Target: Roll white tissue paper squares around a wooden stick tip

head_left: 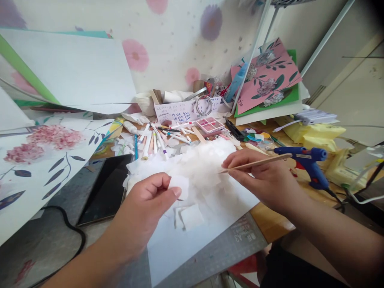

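Between its thumb and fingers, my left hand pinches a small white paper piece. A thin wooden stick is held by my right hand, its lower tip pointing left over a fluffy white pile. That pile lies on a large white sheet. A few cut white squares rest on the sheet just below my left hand. The two hands are apart, on either side of the pile's near part.
A blue glue gun lies at the right with its cable. Markers and a pink palette are behind the pile. A black tablet and a flower picture are at the left. The grey cutting mat shows in front.
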`<state>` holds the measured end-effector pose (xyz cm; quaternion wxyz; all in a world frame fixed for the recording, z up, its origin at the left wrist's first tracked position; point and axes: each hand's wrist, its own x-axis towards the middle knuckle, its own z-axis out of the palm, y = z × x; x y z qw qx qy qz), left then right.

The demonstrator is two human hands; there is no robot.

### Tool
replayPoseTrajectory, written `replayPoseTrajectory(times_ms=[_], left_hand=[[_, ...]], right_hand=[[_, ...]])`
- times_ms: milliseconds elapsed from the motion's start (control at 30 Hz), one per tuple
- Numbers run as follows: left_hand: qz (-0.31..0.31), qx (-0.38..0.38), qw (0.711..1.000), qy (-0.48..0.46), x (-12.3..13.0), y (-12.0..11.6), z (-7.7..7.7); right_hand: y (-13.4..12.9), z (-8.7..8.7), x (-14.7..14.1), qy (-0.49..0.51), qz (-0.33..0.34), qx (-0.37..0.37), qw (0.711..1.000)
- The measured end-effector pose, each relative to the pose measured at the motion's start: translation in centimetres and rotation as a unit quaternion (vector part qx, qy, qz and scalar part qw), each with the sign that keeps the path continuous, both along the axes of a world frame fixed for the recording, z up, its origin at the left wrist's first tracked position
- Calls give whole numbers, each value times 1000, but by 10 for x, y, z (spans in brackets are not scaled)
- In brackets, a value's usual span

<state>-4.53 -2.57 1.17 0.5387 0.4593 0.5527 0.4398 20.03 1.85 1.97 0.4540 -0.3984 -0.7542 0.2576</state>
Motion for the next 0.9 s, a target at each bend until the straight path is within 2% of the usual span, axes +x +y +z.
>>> replayPoseTrajectory(times_ms=[100, 167, 233, 333, 400, 500, 567, 667, 800, 900], left_hand=[[2, 55, 992, 110, -1, -4, -2], [-7, 99, 981, 164, -1, -6, 0], [-24, 152, 967, 204, -1, -7, 4], [-59, 213, 946, 239, 1, -6, 10], [-76, 247, 933, 249, 2, -6, 13], [-80, 281, 920, 260, 4, -6, 13], [-93, 273, 923, 257, 3, -6, 13], [-116, 211, 946, 219, 1, -6, 12], [-106, 118, 982, 102, -3, -7, 12], [-116, 86, 989, 34, -4, -8, 11]], right_hand=[[-1, 1, -1, -61, -83, 118, 988], [-6, 5, -4, -38, -80, 135, 987], [-15, 10, -8, 5, -16, 106, 994], [-28, 19, -17, 69, 88, 17, 994], [-34, 23, -22, 91, 127, -18, 988], [-38, 26, -29, 81, 171, -28, 982], [-39, 26, -32, 68, 188, -21, 980], [-38, 23, -35, 72, 191, -27, 978], [-37, 18, -35, 127, 201, -69, 969], [-37, 16, -32, 153, 216, -81, 961]])
